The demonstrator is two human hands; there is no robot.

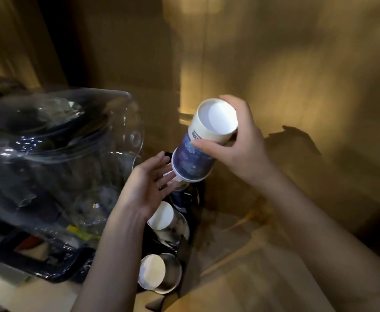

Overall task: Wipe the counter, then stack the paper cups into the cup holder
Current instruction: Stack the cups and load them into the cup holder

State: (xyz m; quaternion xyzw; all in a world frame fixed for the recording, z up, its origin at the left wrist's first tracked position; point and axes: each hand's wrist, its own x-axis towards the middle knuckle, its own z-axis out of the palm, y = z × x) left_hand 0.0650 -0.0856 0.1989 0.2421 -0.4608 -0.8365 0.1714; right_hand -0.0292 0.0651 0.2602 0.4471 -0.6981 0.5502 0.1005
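Observation:
My right hand (236, 143) grips a paper cup (203, 140), white with a dark blue print, held upside down and tilted so its white base faces me. Its rim sits over the top of another cup (177, 177) just below. My left hand (148, 188) is beside that lower cup with fingers spread, touching it lightly. Below my hands, two more upturned cups (162, 218) (153, 272) stand in a dark cup holder (185, 248), which is only partly visible.
A large clear plastic cover (60, 154) over a dark tray (44, 260) fills the left side, close to my left arm. The wooden counter (241, 255) runs along the right, with wooden wall panels (297, 64) behind it.

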